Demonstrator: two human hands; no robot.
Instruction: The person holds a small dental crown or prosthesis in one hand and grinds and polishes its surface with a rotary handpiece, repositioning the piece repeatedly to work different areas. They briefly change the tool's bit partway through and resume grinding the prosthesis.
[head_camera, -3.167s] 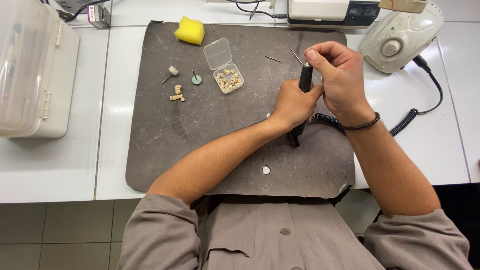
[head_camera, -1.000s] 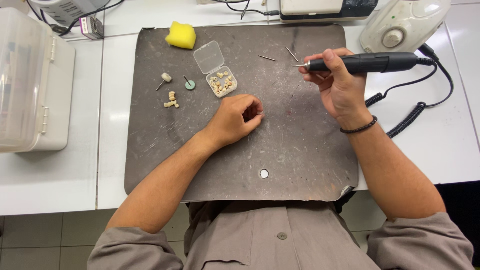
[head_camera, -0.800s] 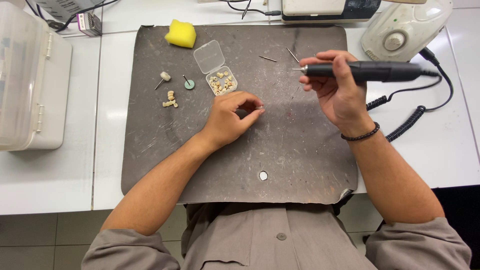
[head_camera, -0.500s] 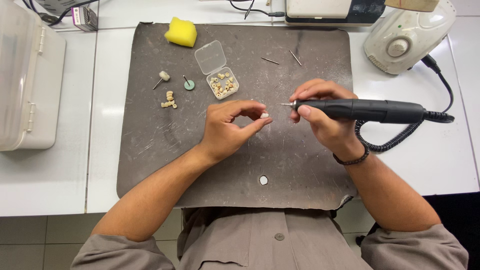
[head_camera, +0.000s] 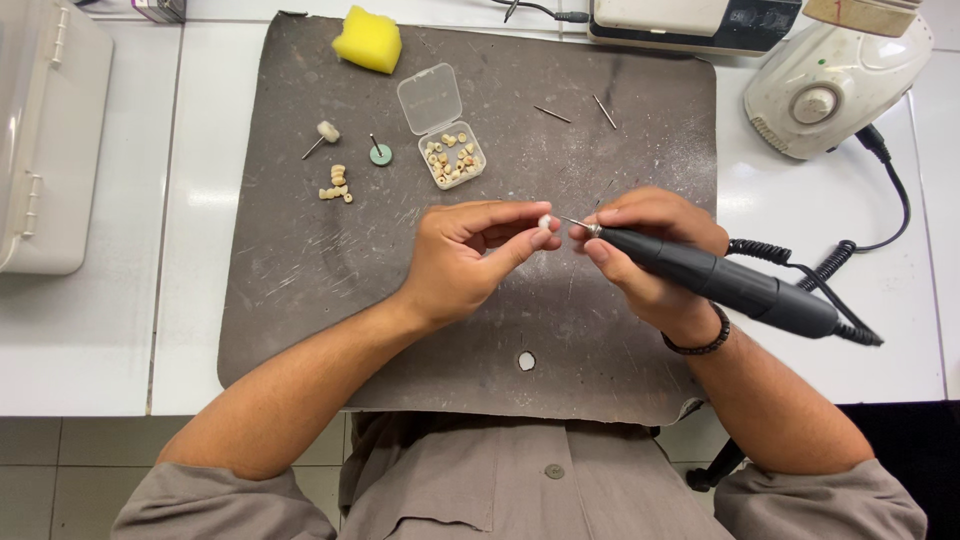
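Observation:
My left hand (head_camera: 465, 255) pinches a small whitish tooth-shaped piece (head_camera: 545, 220) between thumb and fingertips over the dark work mat (head_camera: 300, 270). My right hand (head_camera: 650, 260) grips a black rotary handpiece (head_camera: 720, 282) like a pen. Its thin metal bur points left and meets the small piece. A coiled black cord (head_camera: 800, 268) runs from the handpiece's rear to the right.
A small open clear box (head_camera: 445, 128) of pale tooth pieces, a few loose pieces (head_camera: 336, 184), a felt-tipped bur (head_camera: 322, 136), a green disc bur (head_camera: 379, 152) and two thin bits (head_camera: 575, 110) lie on the mat. Behind are a yellow sponge (head_camera: 367, 39), a white control unit (head_camera: 835, 85) and a white case (head_camera: 45, 140).
My right hand has brought the handpiece down from the mat's upper right to the middle. Its bur now meets the piece, which my left hand has raised between its fingertips.

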